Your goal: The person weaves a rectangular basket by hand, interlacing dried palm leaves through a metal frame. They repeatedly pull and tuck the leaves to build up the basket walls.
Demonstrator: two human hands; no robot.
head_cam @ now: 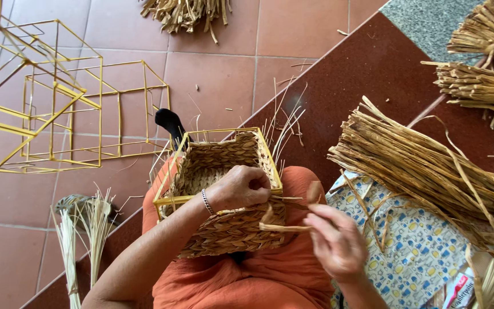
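Note:
A half-woven straw basket (224, 171) on a yellow wire frame rests on my lap, which is covered in orange cloth. My left hand (240, 187) is closed over the basket's near rim, fingers curled inside. A thin bracelet circles that wrist. My right hand (335, 240) is just right of the basket and pinches a flat dried straw strand (284, 227) that runs from the basket's side wall. Loose strand ends stick out at the rim beside my left hand.
Empty yellow wire frames (58, 109) stand on the tiled floor at left. A thick bundle of dried straw (424, 166) lies at right over a patterned cloth (413, 246). More tied bundles (481, 80) sit at upper right, thin stalks (84, 229) at lower left.

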